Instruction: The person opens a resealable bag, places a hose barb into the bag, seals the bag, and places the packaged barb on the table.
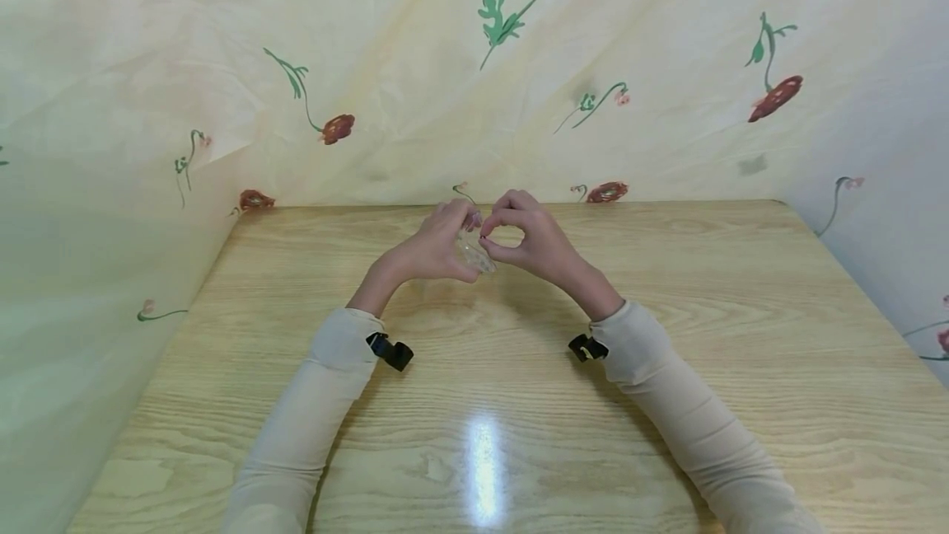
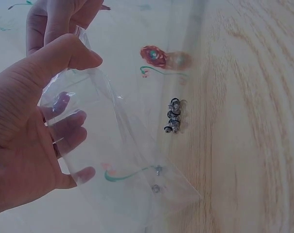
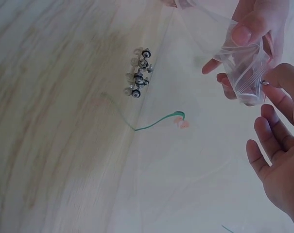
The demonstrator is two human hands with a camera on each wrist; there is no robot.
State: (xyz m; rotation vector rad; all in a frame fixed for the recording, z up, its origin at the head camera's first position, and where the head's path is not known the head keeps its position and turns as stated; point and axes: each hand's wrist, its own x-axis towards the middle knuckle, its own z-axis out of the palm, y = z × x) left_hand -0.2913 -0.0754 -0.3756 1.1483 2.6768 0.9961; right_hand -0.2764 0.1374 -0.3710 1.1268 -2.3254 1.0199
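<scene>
My left hand (image 1: 433,247) grips a clear plastic bag (image 2: 105,131) near its mouth, thumb on one side and the other fingers behind the film. Two small metal screws (image 2: 158,171) lie low in the bag, toward its corner. Between thumb and index finger, my right hand (image 1: 547,247) pinches a small metal screw (image 3: 265,83) right at the bag's opening; its other fingers are loosely bent. A small cluster of screws (image 3: 139,75) with dark rings sits on the table beyond the hands, hidden behind them in the head view.
The wooden table (image 1: 482,369) reaches back to a pale cloth (image 1: 415,64) with printed flowers, which also hangs along both sides. The cluster of screws lies close to the table's far edge. Both wrists wear black straps (image 1: 390,351).
</scene>
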